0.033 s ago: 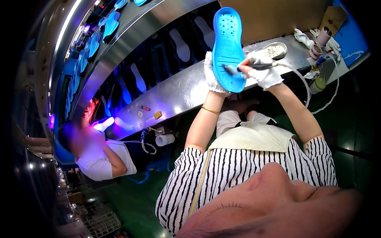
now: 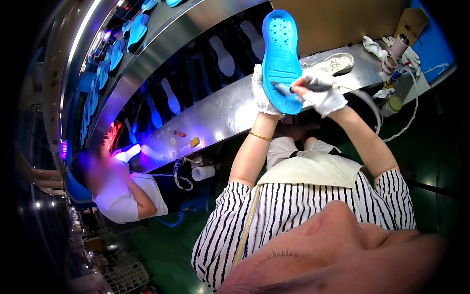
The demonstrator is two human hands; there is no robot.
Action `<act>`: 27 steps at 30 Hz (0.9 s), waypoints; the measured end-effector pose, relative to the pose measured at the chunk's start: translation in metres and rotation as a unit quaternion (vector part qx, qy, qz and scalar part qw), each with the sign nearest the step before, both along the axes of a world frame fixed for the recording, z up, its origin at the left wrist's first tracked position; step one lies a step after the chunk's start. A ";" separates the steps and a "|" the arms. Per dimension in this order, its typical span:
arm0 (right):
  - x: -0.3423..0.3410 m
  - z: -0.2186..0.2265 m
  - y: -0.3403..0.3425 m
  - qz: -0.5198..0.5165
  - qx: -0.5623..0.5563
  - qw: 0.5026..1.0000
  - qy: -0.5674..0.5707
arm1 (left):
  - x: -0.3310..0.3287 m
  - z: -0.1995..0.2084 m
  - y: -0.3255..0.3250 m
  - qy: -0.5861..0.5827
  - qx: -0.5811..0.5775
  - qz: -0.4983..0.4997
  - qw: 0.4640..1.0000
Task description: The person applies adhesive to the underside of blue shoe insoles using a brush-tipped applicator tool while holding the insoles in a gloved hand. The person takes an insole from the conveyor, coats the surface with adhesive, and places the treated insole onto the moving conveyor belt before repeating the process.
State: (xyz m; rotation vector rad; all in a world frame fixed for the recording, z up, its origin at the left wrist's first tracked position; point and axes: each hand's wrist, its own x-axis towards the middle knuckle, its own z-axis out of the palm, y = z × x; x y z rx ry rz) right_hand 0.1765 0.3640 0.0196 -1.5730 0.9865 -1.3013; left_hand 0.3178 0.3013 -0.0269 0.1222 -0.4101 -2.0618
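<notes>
A bright blue shoe sole [image 2: 280, 54] stands out lengthwise over the metal ledge, its holed end farthest from me. My left hand [image 2: 259, 93], in a white glove, grips its left edge and underside near the close end; most of those fingers are hidden behind it. My gloved right hand [image 2: 324, 98], with bare fingertips, pinches a dark-handled brush [image 2: 284, 89] whose tip lies on or just over the near part of the sole. A pale tube [image 2: 369, 100] runs from the handle side toward the right. Behind my right hand, a white shoe [image 2: 340, 62] rests on the ledge.
Dark slots with several soles [image 2: 223, 56] line the far side of the metal ledge [image 2: 220, 109]. A conveyor [image 2: 161, 24] carries blue soles at upper left. Another person [image 2: 122, 196] works at left. Gloves, spools [image 2: 389, 63] and a jar [image 2: 392, 105] crowd the right end.
My right hand has tilted and shifted slightly toward me, taking the brush tip a little left and nearer along the sole. My left hand and the sole stay almost where they were.
</notes>
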 end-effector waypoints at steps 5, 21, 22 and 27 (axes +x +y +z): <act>0.008 0.014 0.007 0.041 0.031 0.999 0.016 | 0.005 -0.003 0.004 0.012 -0.035 -0.001 0.999; -0.045 0.030 -0.081 -0.244 -0.085 0.964 -0.063 | -0.004 0.029 0.028 0.039 -0.018 -0.093 0.995; -0.052 0.030 -0.088 -0.240 -0.096 0.965 -0.041 | -0.004 0.030 0.028 0.016 -0.036 -0.100 0.994; -0.033 -0.001 -0.053 -0.072 -0.182 0.980 -0.040 | 0.008 0.028 0.018 -0.085 -0.050 -0.033 0.995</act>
